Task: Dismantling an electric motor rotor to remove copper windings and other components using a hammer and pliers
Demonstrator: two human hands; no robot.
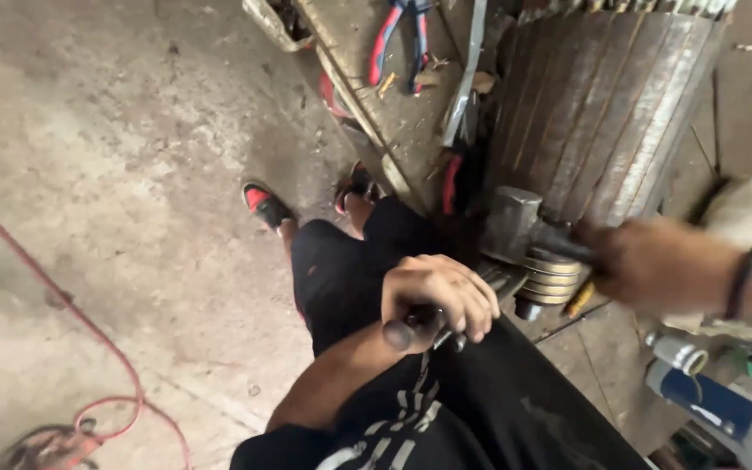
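Observation:
My left hand (439,296) is closed around the dark handle of a wrench-like metal tool (424,329) that reaches toward a stack of brass-coloured rings (554,274) on the workbench edge. My right hand (654,263), blurred, grips the handle of a grey steel hammer (511,222) whose head sits just above those rings. Behind them stands a large cylindrical rotor core (607,96) with long dark slats. My black trousers and red-and-black shoes show below.
A wooden workbench (402,130) carries red-and-blue pliers (398,43) and a metal strip. Blue and grey cans (711,400) lie at the lower right. A red cable (54,296) runs across the concrete floor at left.

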